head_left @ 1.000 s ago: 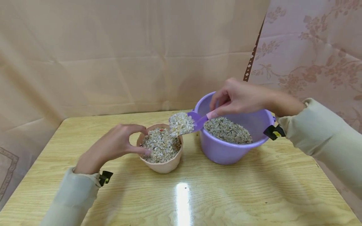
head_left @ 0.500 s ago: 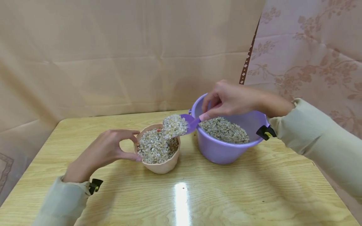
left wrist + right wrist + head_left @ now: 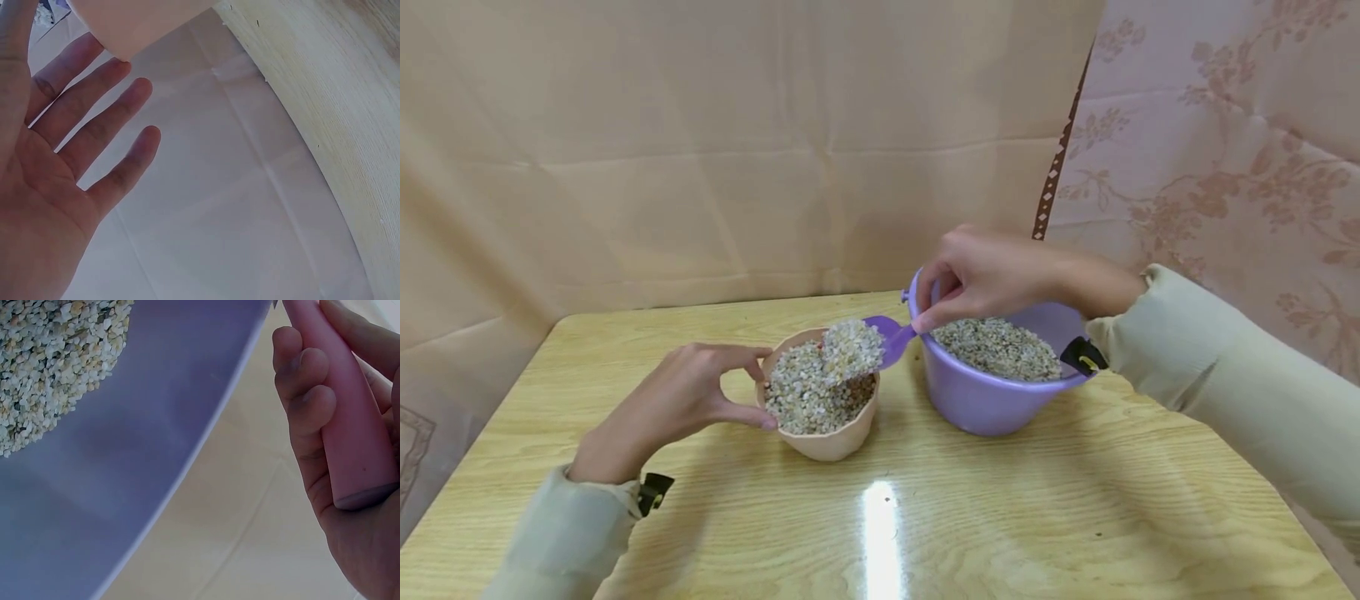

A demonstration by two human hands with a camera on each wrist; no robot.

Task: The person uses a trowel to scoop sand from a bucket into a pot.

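- right hand point(image 3: 981, 275) is curling its fingers point(image 3: 306, 381) around the pink handle point(image 3: 347, 425) of a purple scoop point(image 3: 880, 340), gripping it firmly; the right wrist view is showing the handle lying across the palm.
- left hand point(image 3: 681, 396) is pinching the near rim of the peach pot point(image 3: 827, 437) between thumb and forefinger, while its other fingers point(image 3: 103, 128) are spreading straight and relaxed in the left wrist view.
- scoop is hanging over the far edge of the peach pot, heaped with pale gravel point(image 3: 850, 348) and tipping towards the pot's own gravel point(image 3: 808, 396).
- no brand, label or writing is readable on anything.
- compared with half a second ago, the scoop is sitting lower and further over the pot, and the right hand is sitting lower and closer to the bucket's rim; the left hand is staying put on the pot.
- counting: two hands, one scoop, one peach pot, one lilac bucket point(image 3: 992, 400), all on one wooden table point(image 3: 1075, 517).
- lilac bucket is standing just right of the pot, apart from it, and is holding darker gravel point(image 3: 1000, 350).
- black clips are showing at both sleeve cuffs, one on the left point(image 3: 655, 492) and one on the right point(image 3: 1082, 354).
- beige cloth point(image 3: 700, 150) is hanging behind the table, with a floral curtain point(image 3: 1225, 125) beside it on the right.
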